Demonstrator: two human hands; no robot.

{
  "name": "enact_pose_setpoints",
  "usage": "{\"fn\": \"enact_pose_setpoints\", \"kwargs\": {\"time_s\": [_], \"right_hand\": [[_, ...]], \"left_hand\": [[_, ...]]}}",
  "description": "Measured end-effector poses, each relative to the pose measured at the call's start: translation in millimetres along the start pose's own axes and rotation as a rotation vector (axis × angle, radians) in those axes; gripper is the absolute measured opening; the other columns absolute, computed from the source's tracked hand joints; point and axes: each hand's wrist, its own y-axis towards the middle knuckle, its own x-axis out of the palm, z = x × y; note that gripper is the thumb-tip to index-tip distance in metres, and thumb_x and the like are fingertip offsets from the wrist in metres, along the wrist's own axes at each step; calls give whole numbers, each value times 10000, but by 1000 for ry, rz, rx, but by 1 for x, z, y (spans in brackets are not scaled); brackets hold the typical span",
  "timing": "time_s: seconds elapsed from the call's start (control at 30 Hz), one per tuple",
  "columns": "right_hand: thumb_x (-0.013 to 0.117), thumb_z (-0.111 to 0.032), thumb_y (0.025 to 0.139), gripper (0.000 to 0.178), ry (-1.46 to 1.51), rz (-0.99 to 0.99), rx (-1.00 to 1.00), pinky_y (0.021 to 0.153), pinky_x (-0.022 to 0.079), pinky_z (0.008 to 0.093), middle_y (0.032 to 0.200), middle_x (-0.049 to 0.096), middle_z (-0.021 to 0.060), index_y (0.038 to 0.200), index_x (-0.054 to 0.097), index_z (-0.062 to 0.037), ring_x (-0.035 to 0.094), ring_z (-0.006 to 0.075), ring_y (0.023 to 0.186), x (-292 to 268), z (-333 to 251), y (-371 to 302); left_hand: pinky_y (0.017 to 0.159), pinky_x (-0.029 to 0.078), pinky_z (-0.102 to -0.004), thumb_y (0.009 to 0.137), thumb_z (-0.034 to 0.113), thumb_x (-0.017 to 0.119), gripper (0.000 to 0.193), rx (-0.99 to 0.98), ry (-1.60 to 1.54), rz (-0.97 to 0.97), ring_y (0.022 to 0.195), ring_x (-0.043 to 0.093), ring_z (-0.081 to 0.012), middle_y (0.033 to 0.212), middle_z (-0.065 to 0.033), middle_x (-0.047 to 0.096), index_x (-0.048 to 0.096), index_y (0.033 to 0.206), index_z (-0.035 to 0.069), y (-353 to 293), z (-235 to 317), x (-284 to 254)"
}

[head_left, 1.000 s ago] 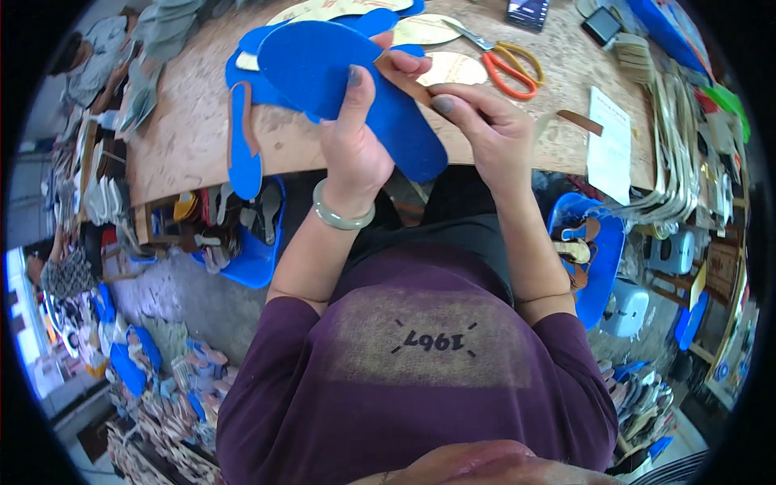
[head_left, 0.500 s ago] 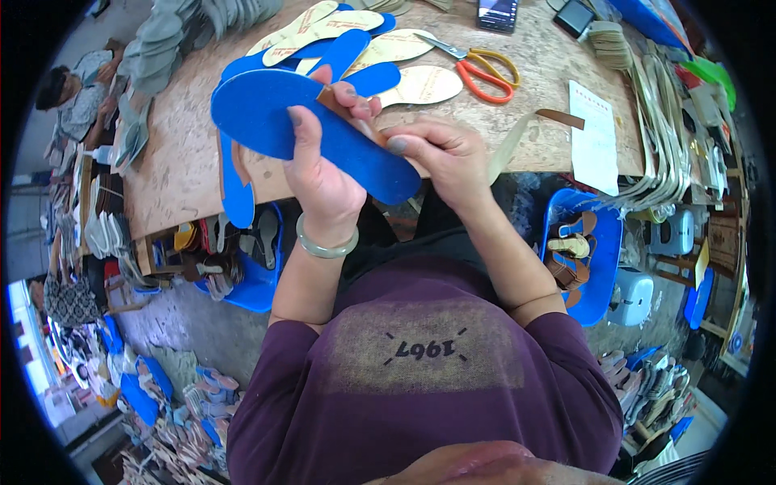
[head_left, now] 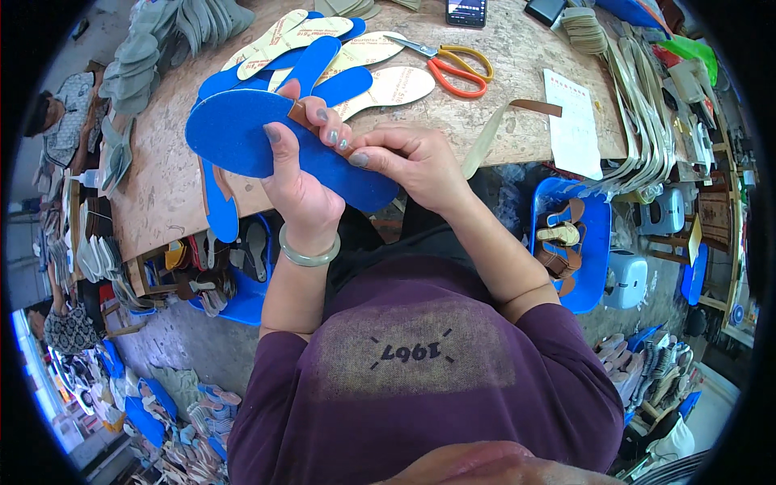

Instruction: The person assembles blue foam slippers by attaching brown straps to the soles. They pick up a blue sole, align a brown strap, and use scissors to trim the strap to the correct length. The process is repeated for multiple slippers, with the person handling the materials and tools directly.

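Note:
A blue shoe insole [head_left: 230,133] is held up over the table's near edge by my left hand [head_left: 303,194]. My left thumb presses on its blue face, while the fingers curl over its far edge. A narrow brown strip [head_left: 301,114] lies along that edge, partly covered by my left fingers. My right hand [head_left: 416,166] pinches at the same edge with thumb and forefinger, close to the left fingertips, where a bit of brown shows. Beyond the held piece lies a loose pile of blue and cream insoles [head_left: 311,61].
Orange-and-yellow-handled scissors [head_left: 461,74] lie right of the pile. A pale strip with a brown end [head_left: 485,137], a paper sheet [head_left: 572,121] and hanging pale strips [head_left: 647,121] are farther right. Blue bins [head_left: 600,250] stand below the table. A phone [head_left: 466,11] lies at the back.
The whole view has shifted, so the table and hands appear farther left. My right fingertips sit slightly closer to my left fingers along the insole edge. Both hands keep their hold.

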Motion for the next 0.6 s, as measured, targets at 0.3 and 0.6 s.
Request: {"fn": "enact_pose_setpoints", "kwargs": {"time_s": [0.3,0.6], "right_hand": [[674,-125,852,179,-37,49,-14,709,485,214,892,691,51,964,701,12,598,69,791,7,1,14],[683,-101,844,180,253,62,123,745,504,227,925,696,82,979,706,15,622,95,831,4,-2,-5]], "left_hand": [[944,450,-418,971,250,505,370,-86,181,168,1082,582,-292,1042,-165,638,440,1231,-5,-12,-17,2],[851,500,-429,986,235,472,259,13,94,167,850,623,-230,828,-77,597,503,1129,21,-9,0,-2]]}}
